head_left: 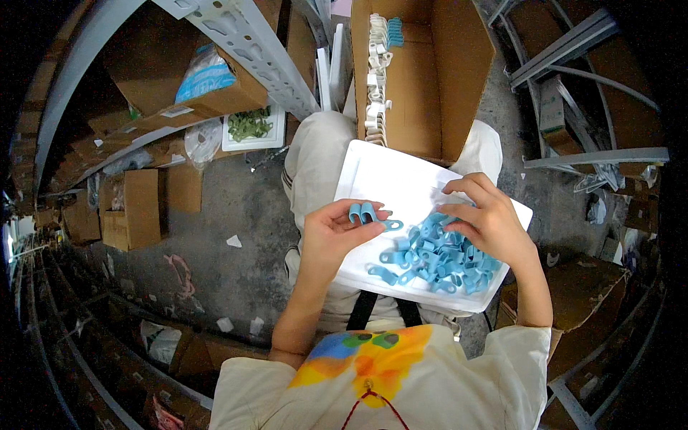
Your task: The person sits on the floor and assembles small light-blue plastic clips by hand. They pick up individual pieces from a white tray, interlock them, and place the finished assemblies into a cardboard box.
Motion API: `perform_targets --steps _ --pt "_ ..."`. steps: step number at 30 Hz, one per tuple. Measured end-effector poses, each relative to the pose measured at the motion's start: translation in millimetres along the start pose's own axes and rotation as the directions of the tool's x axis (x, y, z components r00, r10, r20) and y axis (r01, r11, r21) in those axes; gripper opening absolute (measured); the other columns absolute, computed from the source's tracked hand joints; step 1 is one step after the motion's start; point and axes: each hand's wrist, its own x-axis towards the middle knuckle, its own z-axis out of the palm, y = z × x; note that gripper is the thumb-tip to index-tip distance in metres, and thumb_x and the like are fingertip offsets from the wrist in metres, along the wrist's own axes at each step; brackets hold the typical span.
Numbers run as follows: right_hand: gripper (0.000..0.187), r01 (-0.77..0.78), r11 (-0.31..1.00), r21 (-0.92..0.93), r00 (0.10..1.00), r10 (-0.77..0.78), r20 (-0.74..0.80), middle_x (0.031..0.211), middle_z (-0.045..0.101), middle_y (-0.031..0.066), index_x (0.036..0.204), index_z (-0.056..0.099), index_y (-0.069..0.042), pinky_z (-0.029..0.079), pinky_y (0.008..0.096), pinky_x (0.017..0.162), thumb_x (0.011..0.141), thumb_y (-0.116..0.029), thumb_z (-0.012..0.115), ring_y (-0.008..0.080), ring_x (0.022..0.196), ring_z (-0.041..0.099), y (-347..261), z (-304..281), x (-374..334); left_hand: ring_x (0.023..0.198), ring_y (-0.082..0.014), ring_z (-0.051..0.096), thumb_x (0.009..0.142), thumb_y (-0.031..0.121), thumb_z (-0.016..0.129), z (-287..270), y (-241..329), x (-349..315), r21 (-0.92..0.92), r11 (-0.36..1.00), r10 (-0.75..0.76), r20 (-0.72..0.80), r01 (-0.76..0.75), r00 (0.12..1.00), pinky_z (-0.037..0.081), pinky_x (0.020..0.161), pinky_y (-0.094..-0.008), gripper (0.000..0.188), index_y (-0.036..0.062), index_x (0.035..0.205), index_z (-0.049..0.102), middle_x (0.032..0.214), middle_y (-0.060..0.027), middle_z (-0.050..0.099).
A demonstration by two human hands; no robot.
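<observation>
1. head view: the left grip is pinched lightly on a few blue clips.
2. the right grip curves over the loose blue pile; whether it grasps a piece, i cannot tell.
3. the pile lies right of the left grip, on a white tray beneath both grips.
4. beyond the grips stands an open carton, white clips lined along its left side.

Bright centre, dark curved edges
</observation>
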Motion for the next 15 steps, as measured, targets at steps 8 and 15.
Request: perform_targets --steps 8,15 --pt "0.024 -0.017 0.998 -0.054 0.997 0.021 0.07 0.087 0.054 0.0058 0.083 0.062 -0.007 0.046 0.031 0.068 0.059 -0.009 0.065 0.0208 0.086 0.051 0.6 9.0 1.1 0.084 -0.0238 0.06 0.066 -0.007 0.061 0.3 -1.1 -2.0 0.003 1.0 0.008 0.005 -0.008 1.0 0.048 0.075 -0.0303 0.029 -0.0078 0.094 0.055 0.088 -0.0171 0.06" --pt "0.018 0.063 0.997 -0.034 0.997 -0.062 0.034 0.075 0.058 0.0072 0.081 0.06 -0.005 0.047 0.0289 0.058 0.064 -0.009 0.063 0.0211 0.07 0.057 1.0 0.0 6.7 0.083 -0.0238 0.06 0.066 -0.007 0.06 0.6 -0.8 -1.2 -0.009 0.998 -0.061 0.079 0.062 0.995 0.048 0.074 -0.0301 0.029 -0.0072 0.094 0.055 0.088 -0.0178 0.06"
